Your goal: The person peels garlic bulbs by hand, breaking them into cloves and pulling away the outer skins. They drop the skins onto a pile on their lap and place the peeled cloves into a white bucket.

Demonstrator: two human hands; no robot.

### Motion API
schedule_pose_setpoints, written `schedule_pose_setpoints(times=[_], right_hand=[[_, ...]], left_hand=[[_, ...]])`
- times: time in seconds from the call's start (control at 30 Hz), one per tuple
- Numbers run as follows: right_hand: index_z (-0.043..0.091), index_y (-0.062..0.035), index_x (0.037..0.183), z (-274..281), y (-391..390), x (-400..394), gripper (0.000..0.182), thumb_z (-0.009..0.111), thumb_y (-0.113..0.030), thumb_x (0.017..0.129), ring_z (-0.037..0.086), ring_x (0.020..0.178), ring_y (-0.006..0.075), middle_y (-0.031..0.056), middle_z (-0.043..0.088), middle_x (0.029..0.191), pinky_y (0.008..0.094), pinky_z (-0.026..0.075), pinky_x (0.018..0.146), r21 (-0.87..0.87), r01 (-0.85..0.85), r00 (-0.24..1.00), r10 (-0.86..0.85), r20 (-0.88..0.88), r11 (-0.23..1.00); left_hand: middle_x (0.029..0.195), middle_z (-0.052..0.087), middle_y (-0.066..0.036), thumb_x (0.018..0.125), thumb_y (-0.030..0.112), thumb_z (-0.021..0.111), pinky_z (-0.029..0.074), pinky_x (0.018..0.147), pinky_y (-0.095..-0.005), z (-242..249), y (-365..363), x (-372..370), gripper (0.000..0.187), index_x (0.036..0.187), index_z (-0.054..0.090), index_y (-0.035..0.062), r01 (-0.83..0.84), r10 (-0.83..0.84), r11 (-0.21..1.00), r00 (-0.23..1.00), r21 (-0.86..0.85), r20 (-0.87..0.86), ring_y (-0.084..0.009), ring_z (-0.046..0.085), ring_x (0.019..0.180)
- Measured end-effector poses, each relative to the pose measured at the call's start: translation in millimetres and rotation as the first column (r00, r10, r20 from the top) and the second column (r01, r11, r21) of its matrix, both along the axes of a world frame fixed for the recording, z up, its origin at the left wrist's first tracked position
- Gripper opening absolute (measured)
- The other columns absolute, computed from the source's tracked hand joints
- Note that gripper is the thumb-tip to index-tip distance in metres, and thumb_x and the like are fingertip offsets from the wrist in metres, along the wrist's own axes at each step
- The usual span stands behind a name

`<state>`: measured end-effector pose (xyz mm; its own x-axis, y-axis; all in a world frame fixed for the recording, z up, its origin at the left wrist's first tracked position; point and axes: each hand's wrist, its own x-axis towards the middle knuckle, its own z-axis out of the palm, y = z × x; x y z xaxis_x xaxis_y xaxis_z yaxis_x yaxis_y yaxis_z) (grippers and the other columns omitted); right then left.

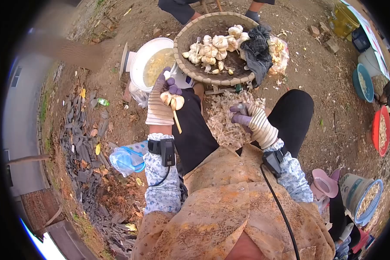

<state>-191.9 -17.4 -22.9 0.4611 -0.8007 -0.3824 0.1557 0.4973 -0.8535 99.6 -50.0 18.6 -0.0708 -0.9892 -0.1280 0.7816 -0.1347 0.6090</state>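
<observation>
My left hand [160, 102], in a striped glove with purple fingertips, is closed on an opened garlic bulb [173, 100] whose stalk hangs down. A pale peeled clove [167, 74] shows at its thumb and fingertips, beside the rim of a white bucket [136, 71] with cloves in cloudy liquid. Over a heap of papery garlic skins [223, 125] between my knees is my right hand [251, 122], gloved alike. Its fingers are curled together, and whatever they hold is hidden. Ahead stands a round woven basket [190, 34] with several garlic bulbs [212, 48].
A dark cloth [258, 50] drapes over the basket's right rim, near a bag of garlic [278, 54]. Another person's legs [177, 9] are behind the basket. To the right are a blue basin [363, 82], a red basin [380, 130] and a bucket [353, 193]. A plastic bag [128, 159] lies left.
</observation>
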Motion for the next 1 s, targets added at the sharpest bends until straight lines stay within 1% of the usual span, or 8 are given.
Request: schedule_pose_setpoints(times=[0.07, 0.2, 0.37, 0.57, 0.63, 0.77, 0.93, 1.0], right_hand=[[0.065, -0.0008, 0.106, -6, -4, 1, 0.027, 0.073, -0.014, 0.084, 0.049, 0.064, 0.0014, 0.0001, 0.067, 0.09, 0.0189, 0.034, 0.048, 0.005, 0.039, 0.998, -0.039, -0.052, 0.999], [0.065, 0.0014, 0.11, 45, -9, 14, 0.029, 0.072, -0.016, 0.088, 0.055, 0.08, 0.004, -0.0021, 0.064, 0.093, 0.0197, 0.045, 0.068, -0.089, 0.115, 0.993, -0.116, -0.006, 0.989], [0.068, 0.0003, 0.098, 34, -18, 27, 0.021, 0.069, -0.019, 0.09, 0.056, 0.075, 0.0062, -0.0012, 0.064, 0.081, 0.0232, 0.047, 0.069, -0.2, 0.083, 0.996, -0.076, 0.041, 0.976], [0.069, -0.0013, 0.098, 46, -8, 2, 0.02, 0.071, -0.017, 0.086, 0.052, 0.063, 0.004, -0.0019, 0.063, 0.074, 0.0202, 0.041, 0.058, -0.092, -0.126, 0.987, 0.135, 0.092, 0.988], [0.069, -0.0013, 0.104, 42, -4, 2, 0.025, 0.073, -0.016, 0.084, 0.048, 0.058, 0.0033, -0.002, 0.064, 0.073, 0.0191, 0.037, 0.053, -0.104, -0.063, 0.993, 0.073, 0.093, 0.993], [0.057, 0.002, 0.129, -24, -12, 16, 0.049, 0.073, -0.013, 0.085, 0.058, 0.081, 0.0069, 0.0033, 0.068, 0.102, 0.0228, 0.048, 0.069, -0.32, 0.131, 0.986, -0.158, -0.06, 0.938], [0.055, -0.0035, 0.133, 6, -8, 36, 0.058, 0.079, -0.016, 0.083, 0.058, 0.098, 0.0114, 0.0039, 0.063, 0.11, 0.0271, 0.05, 0.086, -0.265, 0.043, 0.995, -0.066, -0.078, 0.963], [0.053, -0.0018, 0.134, 0, -6, 54, 0.053, 0.074, -0.013, 0.086, 0.058, 0.099, 0.0117, 0.0047, 0.064, 0.114, 0.0263, 0.049, 0.087, -0.294, 0.103, 0.986, -0.059, 0.156, 0.95]], left_hand=[[0.082, 0.048, 0.002, 0.101, 0.026, 0.053, 0.04, 0.055, -0.0223, 28, -5, -4, 0.041, 0.137, 0.049, 0.0065, -0.125, 0.088, 0.97, 0.981, 0.209, 0.175, -0.0098, 0.043, 0.057], [0.077, 0.058, -0.001, 0.097, 0.027, 0.06, 0.04, 0.04, -0.029, 19, 20, -52, 0.036, 0.129, 0.057, 0.0102, 0.114, -0.173, 0.948, 0.968, 0.297, 0.183, -0.0148, 0.052, 0.051], [0.076, 0.061, -0.004, 0.097, 0.03, 0.06, 0.047, 0.051, -0.0229, -12, 41, -98, 0.037, 0.122, 0.06, 0.003, 0.137, -0.192, 0.979, 0.859, 0.148, 0.474, -0.0112, 0.055, 0.052], [0.075, 0.061, -0.003, 0.096, 0.02, 0.063, 0.046, 0.047, -0.0247, -21, 26, -77, 0.029, 0.121, 0.062, 0.0041, -0.038, -0.068, 0.954, 0.939, 0.297, 0.338, -0.012, 0.056, 0.054], [0.076, 0.06, -0.004, 0.096, 0.012, 0.061, 0.044, 0.047, -0.0263, -26, -5, -20, 0.031, 0.126, 0.057, 0.0071, -0.058, 0.027, 0.936, 0.995, 0.347, 0.093, -0.012, 0.048, 0.05], [0.063, 0.049, 0.0, 0.092, 0.027, 0.068, 0.039, 0.047, -0.0229, -13, -54, 45, 0.028, 0.098, 0.059, 0.0014, -0.431, 0.373, 0.792, 0.902, 0.432, 0.215, -0.0114, 0.044, 0.049], [0.074, 0.062, -0.004, 0.09, 0.017, 0.069, 0.05, 0.051, -0.0288, -37, -25, -22, 0.014, 0.089, 0.064, 0.0039, -0.114, 0.018, 0.853, 0.982, 0.509, 0.19, -0.0147, 0.055, 0.056], [0.078, 0.064, -0.005, 0.09, 0.012, 0.069, 0.055, 0.063, -0.0313, -24, -9, -70, 0.01, 0.095, 0.068, 0.0031, -0.109, 0.017, 0.817, 0.986, 0.567, 0.165, -0.0188, 0.063, 0.071]])
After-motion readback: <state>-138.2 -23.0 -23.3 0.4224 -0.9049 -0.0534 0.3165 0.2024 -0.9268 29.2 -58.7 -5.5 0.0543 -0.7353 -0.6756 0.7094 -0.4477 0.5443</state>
